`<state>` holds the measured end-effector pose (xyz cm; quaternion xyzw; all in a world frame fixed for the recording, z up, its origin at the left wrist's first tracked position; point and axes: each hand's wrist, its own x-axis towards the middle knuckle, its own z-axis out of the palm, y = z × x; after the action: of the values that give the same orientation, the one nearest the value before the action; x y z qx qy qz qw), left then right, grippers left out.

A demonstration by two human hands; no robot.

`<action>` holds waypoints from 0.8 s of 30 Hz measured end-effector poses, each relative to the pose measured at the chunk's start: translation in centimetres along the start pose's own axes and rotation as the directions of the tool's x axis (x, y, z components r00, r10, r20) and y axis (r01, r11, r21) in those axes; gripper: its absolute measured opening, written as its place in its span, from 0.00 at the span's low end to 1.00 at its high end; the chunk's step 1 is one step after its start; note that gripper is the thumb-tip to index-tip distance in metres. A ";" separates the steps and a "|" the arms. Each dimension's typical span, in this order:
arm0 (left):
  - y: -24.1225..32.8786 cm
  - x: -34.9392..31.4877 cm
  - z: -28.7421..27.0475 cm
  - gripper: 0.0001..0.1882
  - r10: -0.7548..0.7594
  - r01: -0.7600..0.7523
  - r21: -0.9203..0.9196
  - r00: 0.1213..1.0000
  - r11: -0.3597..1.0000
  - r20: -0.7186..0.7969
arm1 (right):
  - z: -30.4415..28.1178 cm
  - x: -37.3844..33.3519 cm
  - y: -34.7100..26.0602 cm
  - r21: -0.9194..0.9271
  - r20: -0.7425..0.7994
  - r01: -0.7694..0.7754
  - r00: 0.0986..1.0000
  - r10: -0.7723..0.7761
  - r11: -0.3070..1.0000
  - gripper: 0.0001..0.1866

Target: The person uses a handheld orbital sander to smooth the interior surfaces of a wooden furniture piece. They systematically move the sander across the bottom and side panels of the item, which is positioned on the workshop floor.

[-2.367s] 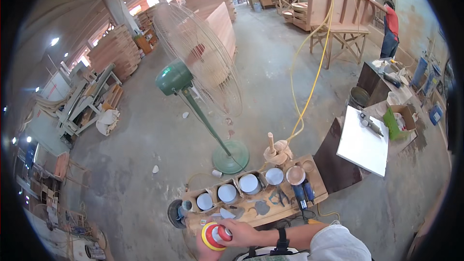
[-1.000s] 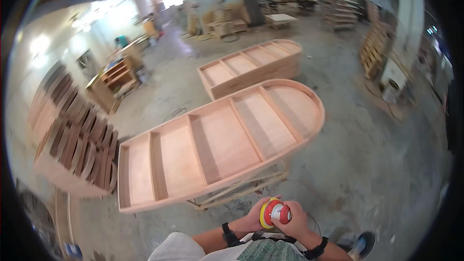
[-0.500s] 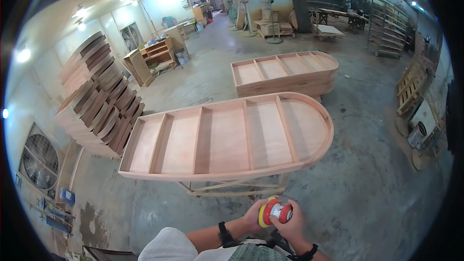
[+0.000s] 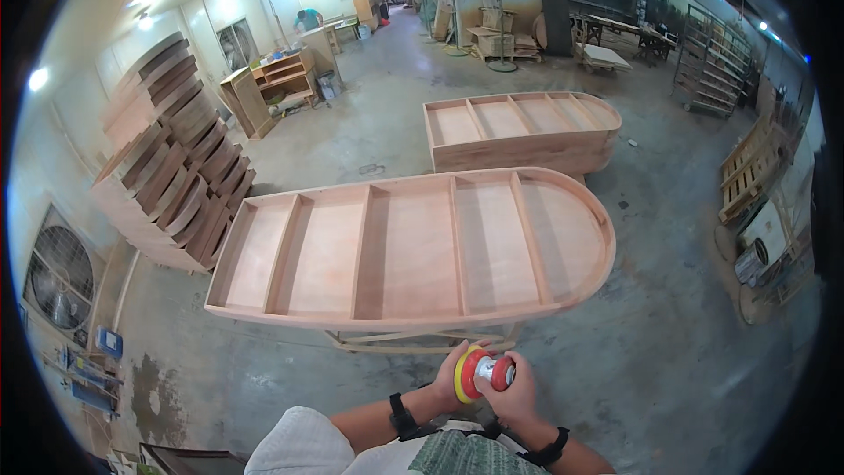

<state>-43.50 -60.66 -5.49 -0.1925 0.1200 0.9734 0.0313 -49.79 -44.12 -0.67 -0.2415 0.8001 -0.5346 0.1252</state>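
Between my two hands is a round palm sander (image 4: pixel 483 371), with a red and silver body and a yellow pad. My left hand (image 4: pixel 447 380) is closed around the pad side. The fingers of my right hand (image 4: pixel 512 398) wrap the red and silver end. Just beyond them lies a long wooden frame panel (image 4: pixel 409 251) with crossbars and a rounded right end, resting on a low wooden stand (image 4: pixel 387 343). The sander is held apart from the panel.
A second, thicker rounded panel stack (image 4: pixel 519 148) stands behind. To the left rises a tall stack of curved wooden parts (image 4: pixel 180 167), near a wall fan (image 4: pixel 60 277). Wooden pallets (image 4: pixel 752 167) and a bucket (image 4: pixel 753 262) are on the right. A person (image 4: pixel 308 19) bends over a far bench.
Both my hands have shifted slightly left and up with the sander, and it has turned a little. The view has shifted slightly. The distant person stands out more now.
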 end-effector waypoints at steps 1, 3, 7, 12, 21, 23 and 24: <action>1.4 0.1 -0.7 0.31 0.004 -0.004 0.017 1.000 1.000 0.000 | 1.3 0.7 -0.3 0.004 0.003 -0.017 1.000 0.017 1.000 0.42; 3.8 0.8 -2.2 0.31 0.003 -0.003 0.053 1.000 0.999 -0.007 | 3.7 2.3 0.1 0.016 0.006 -0.061 0.998 0.061 0.998 0.41; 6.1 3.6 -8.0 0.28 0.116 -0.081 0.394 0.991 0.915 -0.065 | 7.0 4.7 2.9 -0.065 0.030 -0.056 0.998 0.058 0.996 0.42; 11.1 4.7 -16.1 0.32 0.439 0.029 0.927 0.886 -0.373 0.149 | 5.0 6.6 5.3 -0.375 0.153 -0.196 0.951 0.269 0.906 0.44; 13.4 7.7 -21.1 0.35 0.583 0.315 0.645 0.772 -0.696 0.252 | -7.7 14.8 19.0 -0.647 -0.034 -0.212 0.968 0.250 0.733 0.43; 12.7 9.5 -18.8 0.34 0.613 0.393 0.620 0.769 -0.679 0.184 | -11.4 19.5 20.1 -0.695 0.033 -0.104 0.984 0.176 0.712 0.41; 12.4 10.1 -18.8 0.33 0.626 0.423 0.604 0.762 -0.676 0.168 | -12.5 21.7 20.7 -0.712 0.065 -0.050 0.989 0.137 0.700 0.40</action>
<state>-47.29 -77.11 -23.44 -0.2877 0.9507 0.1112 -0.0326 -79.24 -39.01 -13.41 -0.2598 0.9468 -0.1649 0.0947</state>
